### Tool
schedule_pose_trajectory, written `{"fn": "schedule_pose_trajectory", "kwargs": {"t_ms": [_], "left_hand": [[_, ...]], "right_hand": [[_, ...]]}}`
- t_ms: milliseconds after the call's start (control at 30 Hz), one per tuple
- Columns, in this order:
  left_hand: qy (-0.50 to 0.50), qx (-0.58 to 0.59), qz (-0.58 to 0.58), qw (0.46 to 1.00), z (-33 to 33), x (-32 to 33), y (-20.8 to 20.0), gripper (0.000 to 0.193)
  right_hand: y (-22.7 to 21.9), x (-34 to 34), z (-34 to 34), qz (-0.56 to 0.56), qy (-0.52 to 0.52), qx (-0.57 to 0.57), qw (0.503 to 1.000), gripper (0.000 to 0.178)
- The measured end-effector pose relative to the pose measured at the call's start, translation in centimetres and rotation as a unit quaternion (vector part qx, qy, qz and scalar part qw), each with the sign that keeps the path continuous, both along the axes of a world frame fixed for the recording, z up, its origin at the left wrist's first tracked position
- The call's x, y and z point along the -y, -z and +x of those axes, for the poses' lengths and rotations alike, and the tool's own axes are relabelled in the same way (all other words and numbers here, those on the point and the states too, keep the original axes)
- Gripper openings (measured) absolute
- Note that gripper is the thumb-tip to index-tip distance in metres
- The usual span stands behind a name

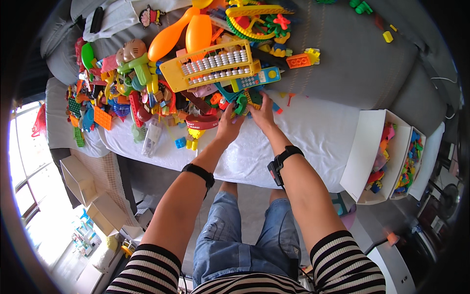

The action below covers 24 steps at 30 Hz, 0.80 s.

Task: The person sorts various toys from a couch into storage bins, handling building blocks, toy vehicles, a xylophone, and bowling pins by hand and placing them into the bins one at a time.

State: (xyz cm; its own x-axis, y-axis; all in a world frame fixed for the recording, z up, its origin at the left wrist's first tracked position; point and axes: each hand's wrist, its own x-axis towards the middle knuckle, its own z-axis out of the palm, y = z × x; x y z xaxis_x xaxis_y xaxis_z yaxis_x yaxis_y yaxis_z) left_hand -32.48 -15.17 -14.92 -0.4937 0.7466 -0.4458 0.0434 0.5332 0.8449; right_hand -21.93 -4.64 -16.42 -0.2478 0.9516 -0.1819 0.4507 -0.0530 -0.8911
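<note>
Both my hands are at the near edge of a big toy heap, close together. My left hand [230, 125] curls its fingers against a green plastic toy piece [241, 105]. My right hand [263, 114] has thumb and fingers closed around a yellow toothed toy piece [254, 99] beside it. The fingertips are partly hidden among the toys. Just beyond lie a yellow abacus [169, 76] with white beads and a teal and yellow toy phone [267, 77]. Next to my left hand rests a dark red band [201, 122] with pale lettering.
A white sheet [303, 137] covers the near part of a grey sofa [342, 54]. Orange toy bowling pins [171, 36] top the heap. On the right, white boxes [360, 152] hold colourful toys. Near the front are blue blocks [180, 142] and a clear plastic packet [152, 138].
</note>
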Motion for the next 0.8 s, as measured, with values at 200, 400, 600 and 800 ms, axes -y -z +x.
{"fn": "schedule_pose_trajectory", "kwargs": {"t_ms": [200, 400, 600, 800], "left_hand": [[0.022, -0.041, -0.026, 0.999, 0.0, -0.7, -0.5, 0.039], [0.007, -0.061, -0.100, 0.993, -0.6, 1.8, -2.6, 0.039], [0.128, -0.161, -0.015, 0.978, -0.6, 2.1, -2.4, 0.045], [0.082, -0.072, -0.034, 0.993, -0.3, 1.2, -1.7, 0.036]], "right_hand": [[0.5, 1.8, 1.2, -0.025, -0.083, 0.026, 0.996, 0.034], [-1.6, 2.6, 4.6, -0.079, -0.070, 0.088, 0.991, 0.049], [-1.2, 2.8, 4.2, -0.012, -0.090, 0.145, 0.985, 0.054], [0.3, 3.6, 5.7, -0.062, -0.061, 0.138, 0.987, 0.042]]}}
